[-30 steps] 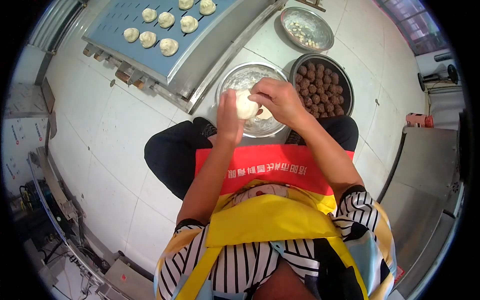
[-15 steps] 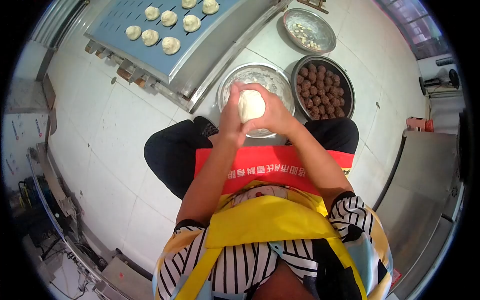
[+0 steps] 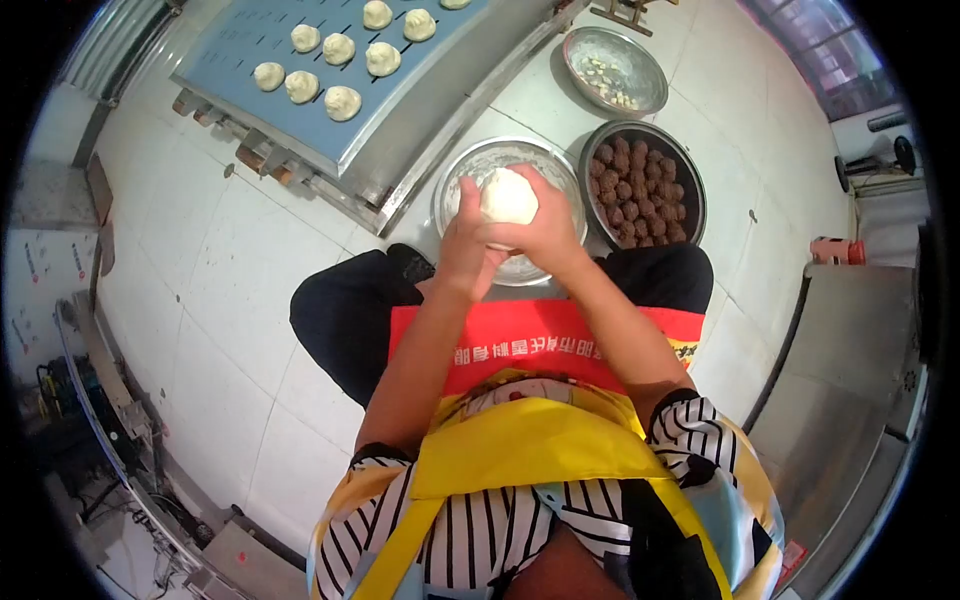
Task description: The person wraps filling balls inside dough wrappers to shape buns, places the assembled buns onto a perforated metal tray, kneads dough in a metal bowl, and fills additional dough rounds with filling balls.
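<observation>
Centrally: dough ball (image 3: 509,196), one, cupped between left hand (image 3: 468,240) and right hand (image 3: 548,228), above one metal bowl (image 3: 453,180). Upper left: dough mounds (image 3: 339,48), nine, one cropped, on blue surface (image 3: 235,58).

Dough ball (image 3: 509,197) cupped between the left hand (image 3: 467,243) and right hand (image 3: 548,228), above a metal bowl (image 3: 556,166); pan (image 3: 690,166) of brown balls (image 3: 640,192) near the right hand.

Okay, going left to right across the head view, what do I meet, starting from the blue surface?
Blue surface, left hand, held dough ball, right hand, pan of brown balls, red object.
</observation>
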The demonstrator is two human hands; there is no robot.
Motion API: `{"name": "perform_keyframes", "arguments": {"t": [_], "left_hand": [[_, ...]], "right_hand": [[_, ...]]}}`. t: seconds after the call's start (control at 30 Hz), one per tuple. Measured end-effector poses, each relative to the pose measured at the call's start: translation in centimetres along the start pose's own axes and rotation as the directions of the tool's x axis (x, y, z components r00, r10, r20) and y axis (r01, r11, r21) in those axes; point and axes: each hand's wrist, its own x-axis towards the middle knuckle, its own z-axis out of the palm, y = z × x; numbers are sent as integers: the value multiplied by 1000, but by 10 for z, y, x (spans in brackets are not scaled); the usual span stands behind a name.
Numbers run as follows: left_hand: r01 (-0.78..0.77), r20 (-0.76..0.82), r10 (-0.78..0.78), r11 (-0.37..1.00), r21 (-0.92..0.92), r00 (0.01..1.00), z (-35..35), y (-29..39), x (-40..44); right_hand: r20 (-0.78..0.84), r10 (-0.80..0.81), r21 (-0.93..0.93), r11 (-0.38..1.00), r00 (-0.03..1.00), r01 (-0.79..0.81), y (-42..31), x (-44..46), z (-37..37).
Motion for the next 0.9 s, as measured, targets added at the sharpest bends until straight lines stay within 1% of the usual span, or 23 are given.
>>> {"name": "perform_keyframes", "arguments": {"t": [0.03,0.07,0.1,0.13,0.17,0.23,0.3,0.33,0.4,0.43,0.47,0.53,0.6,0.63,0.67,0.7,0.73,0.77,0.8,0.87,0.9], "left_hand": [[-15,2,15,998,-69,1000,-2,-1,4],[-21,1,22,990,-137,1000,-3,-2,4],[-11,4,12,987,-161,1000,-4,3,1],[7,24,-6,999,-38,1000,-6,6,1],[17,40,-21,996,84,999,-10,9,1],[14,41,-22,985,172,999,-11,7,2],[-18,16,17,994,105,1000,-7,2,4],[-6,4,6,1000,19,1000,-4,4,4],[29,-14,-31,988,-151,999,2,7,1],[58,57,-54,995,-80,997,-5,8,3],[79,123,-78,997,-9,989,-17,11,5],[92,109,-100,993,75,989,-16,11,3],[53,-52,-48,992,110,997,2,7,0],[4,11,-4,1000,19,1000,-3,5,6],[54,-17,-54,999,5,998,-9,4,6],[74,23,-75,997,23,997,-10,9,4],[96,62,-98,995,38,993,-12,13,3],[80,97,-89,992,93,991,-12,15,2],[29,121,-39,997,78,992,-15,11,7],[-57,169,50,998,39,984,-26,-5,18],[-55,110,58,998,-30,992,-18,-1,13]], "right_hand": [[-118,-102,-110,990,988,89,1,2,6],[-79,-106,-47,994,991,103,2,2,6],[-43,-110,16,994,993,111,-5,1,4],[-7,-117,77,990,993,118,-9,1,3],[33,-49,116,992,998,45,-9,1,1],[118,84,187,977,989,-105,-5,2,-2],[-67,-46,-50,998,997,43,-1,1,7],[-146,-126,-177,979,981,100,0,1,10],[-108,-151,-42,988,983,147,-3,2,8],[-88,-166,24,985,982,169,-5,3,7],[-16,-80,80,993,997,81,-8,3,5],[134,83,176,979,987,-106,-12,0,-1],[-13,-39,-68,997,999,38,4,1,5],[-72,-123,-188,976,990,108,5,5,9],[-32,-115,-78,991,993,112,2,7,10],[11,-101,30,995,995,100,-6,5,8],[74,-47,107,994,996,39,-12,4,4],[137,8,176,984,991,-32,-17,3,0],[199,62,234,966,978,-109,-22,2,-4],[90,-34,53,998,995,29,-3,5,1],[3,-261,-173,951,965,257,7,7,6]]}}
